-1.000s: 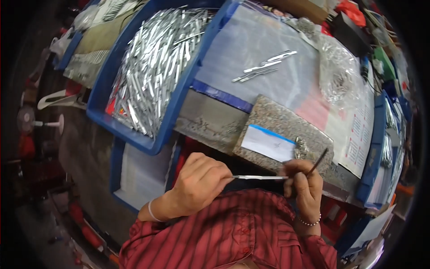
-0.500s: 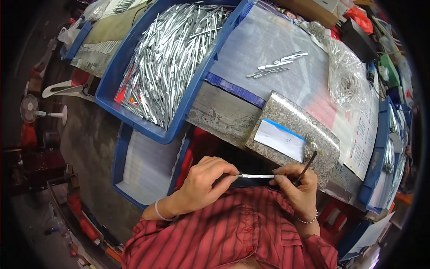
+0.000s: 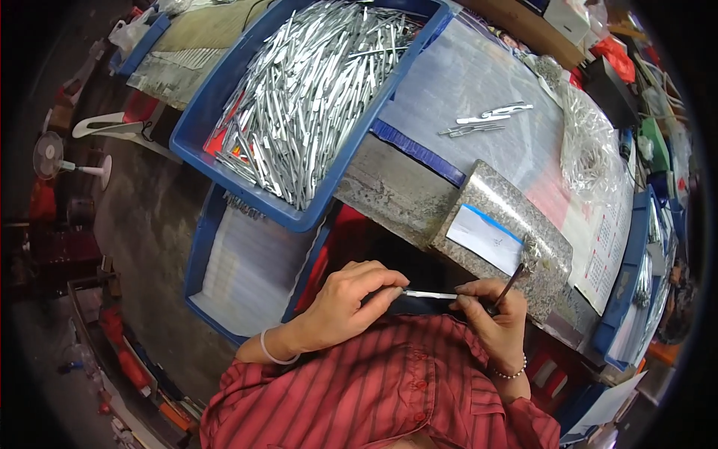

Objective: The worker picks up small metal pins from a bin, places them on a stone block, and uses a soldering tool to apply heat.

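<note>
A thin silver metal strip (image 3: 430, 295) is stretched level in front of my red striped shirt, one end in each hand. My left hand (image 3: 348, 303) pinches its left end between thumb and fingers. At the right end, the thumb and forefinger of my right hand (image 3: 495, 313) close on it. A slim dark stick-like tool (image 3: 510, 286) also sits in my right hand, slanting up; its exact kind I cannot make out. Beyond the hands, a blue bin (image 3: 303, 218) is heaped with similar metal strips (image 3: 321, 90). Several more strips (image 3: 490, 118) lie on a plastic-covered worktop (image 3: 441, 86).
A speckled stone slab (image 3: 552, 217) bearing a white paper slip (image 3: 482, 236) stands at the worktop's near edge. A lined blue tray (image 3: 247, 269) is low on the left. Clear plastic bags (image 3: 587, 142) and another blue bin (image 3: 609, 329) are to the right.
The view has shifted slightly, so the bins and worktop sit a little differently in it. Both hands keep their pinch on the metal strip with hardly any movement.
</note>
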`<act>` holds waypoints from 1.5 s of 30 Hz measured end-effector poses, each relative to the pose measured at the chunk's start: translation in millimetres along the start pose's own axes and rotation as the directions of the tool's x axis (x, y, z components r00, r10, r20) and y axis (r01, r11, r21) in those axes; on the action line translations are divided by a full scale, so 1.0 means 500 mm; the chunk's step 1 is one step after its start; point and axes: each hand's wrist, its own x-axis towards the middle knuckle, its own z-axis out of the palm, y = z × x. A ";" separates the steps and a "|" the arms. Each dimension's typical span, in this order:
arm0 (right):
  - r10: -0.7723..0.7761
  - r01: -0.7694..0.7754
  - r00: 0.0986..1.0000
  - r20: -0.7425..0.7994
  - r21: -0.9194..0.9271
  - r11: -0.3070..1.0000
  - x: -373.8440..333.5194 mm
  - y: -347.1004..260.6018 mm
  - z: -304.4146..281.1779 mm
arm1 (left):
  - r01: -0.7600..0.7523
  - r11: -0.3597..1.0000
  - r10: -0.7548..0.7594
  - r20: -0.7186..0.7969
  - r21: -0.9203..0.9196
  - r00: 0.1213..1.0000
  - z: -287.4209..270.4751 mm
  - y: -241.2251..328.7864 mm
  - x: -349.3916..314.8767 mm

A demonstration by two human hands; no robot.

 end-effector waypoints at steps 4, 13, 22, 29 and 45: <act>-0.044 0.059 0.992 0.117 -0.131 0.990 0.005 -0.005 0.025 | 0.117 0.985 -0.093 0.185 -0.126 0.978 -0.016 -0.021 -0.019; -0.082 0.101 0.992 0.101 -0.204 0.974 0.022 -0.032 0.045 | 0.470 0.882 -0.460 -0.150 0.037 0.875 -0.144 -0.132 -0.154; -0.151 0.239 0.944 0.294 -0.293 0.926 0.032 -0.043 0.088 | 0.534 0.665 0.042 -0.741 0.521 0.670 -0.296 -0.410 -0.152; -0.138 0.248 0.939 0.316 -0.343 0.906 0.028 -0.045 0.072 | 0.600 0.418 0.084 -0.687 0.682 0.722 -0.313 -0.402 -0.122; -0.309 0.412 0.857 0.412 -0.189 0.891 -0.002 0.004 0.004 | -0.236 0.917 0.273 -0.075 0.322 0.959 -0.011 0.072 0.107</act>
